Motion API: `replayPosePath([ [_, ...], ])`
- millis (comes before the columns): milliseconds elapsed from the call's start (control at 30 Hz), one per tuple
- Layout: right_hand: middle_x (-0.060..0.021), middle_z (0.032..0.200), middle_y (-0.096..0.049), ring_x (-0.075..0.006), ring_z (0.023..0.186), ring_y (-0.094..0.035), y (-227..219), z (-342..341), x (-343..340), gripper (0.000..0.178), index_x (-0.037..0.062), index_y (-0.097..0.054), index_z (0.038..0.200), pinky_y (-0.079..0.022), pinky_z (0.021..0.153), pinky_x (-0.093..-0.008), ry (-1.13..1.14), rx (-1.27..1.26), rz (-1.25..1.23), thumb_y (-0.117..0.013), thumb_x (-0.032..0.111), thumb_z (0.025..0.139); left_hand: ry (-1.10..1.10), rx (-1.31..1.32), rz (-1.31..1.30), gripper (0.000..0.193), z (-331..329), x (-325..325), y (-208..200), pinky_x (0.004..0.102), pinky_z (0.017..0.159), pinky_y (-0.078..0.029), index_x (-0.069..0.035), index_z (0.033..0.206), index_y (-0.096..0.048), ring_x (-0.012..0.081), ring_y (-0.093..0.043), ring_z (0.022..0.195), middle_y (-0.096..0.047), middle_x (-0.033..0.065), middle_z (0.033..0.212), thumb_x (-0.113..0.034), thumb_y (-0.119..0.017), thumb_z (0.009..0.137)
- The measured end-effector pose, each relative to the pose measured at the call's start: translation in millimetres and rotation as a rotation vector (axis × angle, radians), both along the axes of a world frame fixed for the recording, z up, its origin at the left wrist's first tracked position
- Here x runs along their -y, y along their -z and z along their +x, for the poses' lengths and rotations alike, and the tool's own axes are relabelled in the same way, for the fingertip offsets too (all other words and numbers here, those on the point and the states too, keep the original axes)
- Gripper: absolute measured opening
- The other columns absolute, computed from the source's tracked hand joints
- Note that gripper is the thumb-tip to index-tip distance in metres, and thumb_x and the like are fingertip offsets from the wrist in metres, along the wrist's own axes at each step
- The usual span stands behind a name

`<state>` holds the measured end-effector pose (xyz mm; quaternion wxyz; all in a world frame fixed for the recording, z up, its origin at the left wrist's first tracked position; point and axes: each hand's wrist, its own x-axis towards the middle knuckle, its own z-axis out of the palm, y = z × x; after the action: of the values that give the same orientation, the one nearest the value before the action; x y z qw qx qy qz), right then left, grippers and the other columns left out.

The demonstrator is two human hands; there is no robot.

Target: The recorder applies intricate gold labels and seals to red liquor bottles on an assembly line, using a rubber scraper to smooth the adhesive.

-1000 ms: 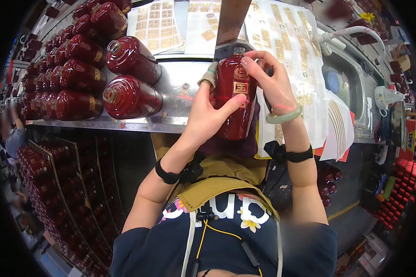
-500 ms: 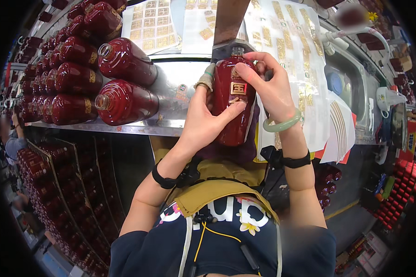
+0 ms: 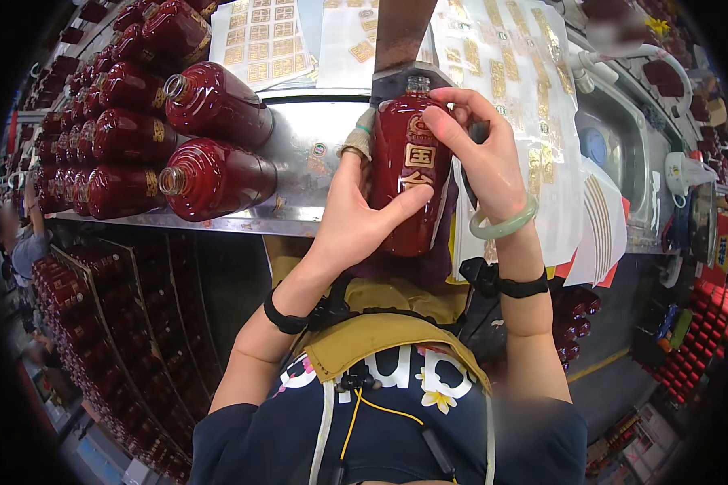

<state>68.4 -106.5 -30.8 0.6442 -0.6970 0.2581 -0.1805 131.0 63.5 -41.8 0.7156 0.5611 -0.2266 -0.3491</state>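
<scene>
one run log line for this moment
left hand: holds red bottle | right hand: at its shoulder | nearby: more bottles, gold sticker sheets

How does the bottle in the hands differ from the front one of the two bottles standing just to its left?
The held bottle carries gold characters; the standing bottle shows none on its visible side. The left hand and right hand are on the held bottle; no hand touches the standing bottle. The held bottle appears tipped back, while the standing bottle is upright. Both are glossy, dark red and uncapped.
</scene>
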Motion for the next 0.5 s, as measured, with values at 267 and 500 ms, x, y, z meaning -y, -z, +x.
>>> replayPosePath([
  [267,0.0084,0.08,-0.044,-0.0032,0.071,-0.039,0.8,-2.2,-1.0,0.035,0.0016,-0.071,0.11,-0.034,0.061,-0.0197,0.012,0.005,-0.041,-0.084,0.023,0.086,-0.009,-0.016,0.019,0.078,-1.4,0.6,-1.8,0.0388,0.113,-0.043,0.006,0.152,-0.028,0.022,-0.052,0.133,-0.048,0.0172,0.146,-0.01,-0.076,0.092],
  [500,0.0081,0.079,-0.046,-0.0031,0.07,-0.04,0.4,0.0,-1.6,0.034,0.0016,-0.072,0.11,-0.035,0.061,-0.0198,0.017,-0.012,-0.039,-0.084,0.021,0.085,-0.007,-0.004,0.023,0.081,0.2,0.2,-2.8,0.0387,0.114,-0.041,0.006,0.154,-0.027,0.0221,-0.05,0.135,-0.047,0.0171,0.147,-0.009,-0.076,0.092],
])
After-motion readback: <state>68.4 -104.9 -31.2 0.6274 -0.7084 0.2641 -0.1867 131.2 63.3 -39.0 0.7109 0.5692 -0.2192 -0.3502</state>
